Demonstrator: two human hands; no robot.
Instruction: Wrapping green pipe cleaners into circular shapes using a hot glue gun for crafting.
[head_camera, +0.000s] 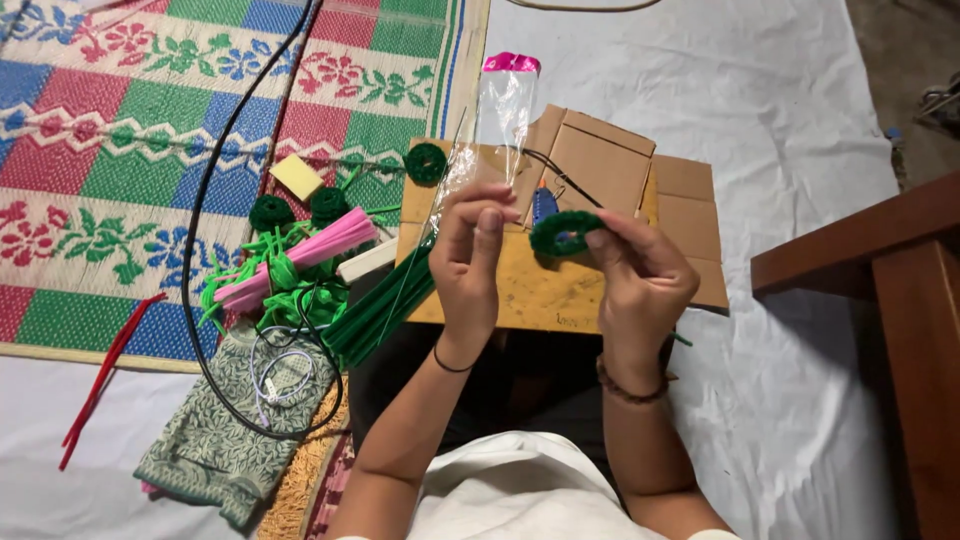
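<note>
Above the flattened cardboard box, the right hand pinches a dark green pipe-cleaner coil — nearly wound. Left hand curled, grip unclear. Three finished coils lie left of the box — loose stems remain.

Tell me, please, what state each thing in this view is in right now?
Dark green coil: rolled into a ring, pinched in right hand.
Left hand: raised, fingers curled; hold unclear.
Clear plastic sleeve: lying flat on the cardboard.
Cardboard box: flattened, unfolded.
Pink stems: bundled, lying down.
</note>
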